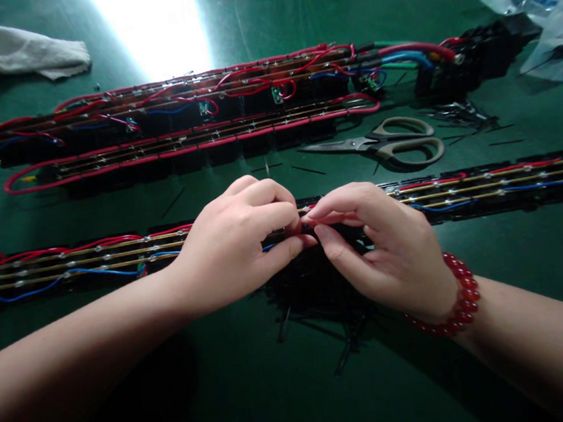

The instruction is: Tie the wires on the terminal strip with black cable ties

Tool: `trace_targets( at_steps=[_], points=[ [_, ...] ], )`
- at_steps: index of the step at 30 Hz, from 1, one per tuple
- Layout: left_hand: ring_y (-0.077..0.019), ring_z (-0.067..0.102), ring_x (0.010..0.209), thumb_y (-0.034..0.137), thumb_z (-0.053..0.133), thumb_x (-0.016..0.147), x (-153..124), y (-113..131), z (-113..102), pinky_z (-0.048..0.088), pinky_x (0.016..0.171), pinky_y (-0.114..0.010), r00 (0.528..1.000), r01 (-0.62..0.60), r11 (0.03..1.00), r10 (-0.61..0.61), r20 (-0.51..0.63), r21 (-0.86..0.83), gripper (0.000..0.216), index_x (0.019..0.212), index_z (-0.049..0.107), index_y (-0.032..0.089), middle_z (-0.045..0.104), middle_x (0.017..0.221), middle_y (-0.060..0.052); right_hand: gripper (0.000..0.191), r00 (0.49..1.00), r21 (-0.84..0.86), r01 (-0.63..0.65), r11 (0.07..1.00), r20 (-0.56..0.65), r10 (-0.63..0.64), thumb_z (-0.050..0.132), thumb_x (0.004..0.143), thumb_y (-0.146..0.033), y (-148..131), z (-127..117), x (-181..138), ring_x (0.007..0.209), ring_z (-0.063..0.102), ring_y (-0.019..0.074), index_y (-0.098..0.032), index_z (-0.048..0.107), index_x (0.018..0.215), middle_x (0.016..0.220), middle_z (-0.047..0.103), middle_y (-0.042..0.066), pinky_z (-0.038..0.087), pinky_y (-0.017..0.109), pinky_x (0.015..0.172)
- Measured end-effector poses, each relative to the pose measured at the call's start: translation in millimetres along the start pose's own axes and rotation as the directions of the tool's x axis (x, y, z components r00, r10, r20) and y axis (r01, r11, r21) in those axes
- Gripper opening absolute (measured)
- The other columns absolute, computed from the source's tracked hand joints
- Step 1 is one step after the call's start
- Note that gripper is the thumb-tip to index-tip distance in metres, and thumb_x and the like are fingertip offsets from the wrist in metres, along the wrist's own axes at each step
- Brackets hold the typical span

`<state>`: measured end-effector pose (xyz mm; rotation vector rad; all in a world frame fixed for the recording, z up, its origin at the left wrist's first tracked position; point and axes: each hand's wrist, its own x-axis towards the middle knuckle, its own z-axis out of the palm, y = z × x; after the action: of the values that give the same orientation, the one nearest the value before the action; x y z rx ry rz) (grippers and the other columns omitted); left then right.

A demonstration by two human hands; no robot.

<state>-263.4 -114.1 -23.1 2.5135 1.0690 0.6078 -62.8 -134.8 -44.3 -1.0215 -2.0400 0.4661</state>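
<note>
Over the middle of a long black strip with brass rods and red and blue wires (pixel 500 181), my two hands meet at the fingertips. My left hand (pixel 244 235) is closed, index finger and thumb pinched. My right hand (pixel 390 246), with a red bead bracelet (pixel 464 296) at its wrist, also pinches thumb and index finger close together. Between the fingertips is a small dark piece (pixel 306 226) that looks like a black cable tie, mostly hidden by the fingers. Just below the hands lies a pile of black cable ties (pixel 310 288).
Behind the strip lie scissors (pixel 380 143) and a wired black assembly (pixel 174 105) with a red cable loop. Thin black offcuts (pixel 467 114) are scattered near the scissors. A white cloth (pixel 33 52) lies at the back left, and clear plastic bags (pixel 546 2) at the back right.
</note>
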Motion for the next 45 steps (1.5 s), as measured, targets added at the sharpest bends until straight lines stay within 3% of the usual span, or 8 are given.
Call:
trace_targets(
  at_steps=[17,25,33,45],
  points=[
    [-0.019,0.054,0.092,0.024,0.059,0.092,-2.2,-2.7,2.6,0.044,0.08,-0.034,0.999,-0.052,0.995,0.053,0.0,0.086,0.012,0.088,0.068,0.019,0.067,0.1,-0.003,0.015,0.994,-0.085,0.108,0.99,0.041,-0.105,0.057,0.087,-0.009,1.1,-2.4,6.8,0.084,0.068,0.0176,-0.022,0.062,0.093,0.089,0.073,0.002,0.055,0.035,0.08],
    [-0.0194,0.055,0.093,0.025,0.057,0.092,-1.7,-3.4,2.3,0.044,0.082,-0.034,0.998,-0.063,0.991,0.063,0.004,0.116,0.014,0.09,0.069,0.02,0.067,0.1,-0.003,0.019,0.996,-0.079,0.08,0.994,0.057,-0.076,0.057,0.086,-0.011,0.9,-2.7,7.4,0.085,0.069,0.0208,-0.027,0.064,0.092,0.089,0.074,0.001,0.057,0.04,0.081],
    [-0.0193,0.056,0.094,0.024,0.058,0.094,-1.6,-2.8,1.3,0.045,0.083,-0.035,0.999,-0.033,0.997,0.033,-0.001,0.064,0.013,0.087,0.069,0.019,0.068,0.1,-0.004,0.015,0.996,-0.061,0.069,0.996,0.054,-0.065,0.059,0.087,-0.013,0.3,-2.4,7.8,0.083,0.069,0.0206,-0.025,0.065,0.092,0.088,0.074,0.002,0.056,0.039,0.079],
    [-0.0176,0.058,0.089,0.033,0.063,0.094,-1.3,-0.7,1.0,0.046,0.081,-0.033,0.999,-0.004,1.0,0.006,-0.051,0.024,0.021,0.081,0.065,0.018,0.069,0.094,-0.004,0.015,0.999,0.002,-0.05,0.999,-0.005,0.05,0.064,0.089,-0.019,1.7,0.8,0.5,0.088,0.072,0.0197,-0.023,0.063,0.104,0.099,0.072,0.002,0.059,0.038,0.083]
  ],
)
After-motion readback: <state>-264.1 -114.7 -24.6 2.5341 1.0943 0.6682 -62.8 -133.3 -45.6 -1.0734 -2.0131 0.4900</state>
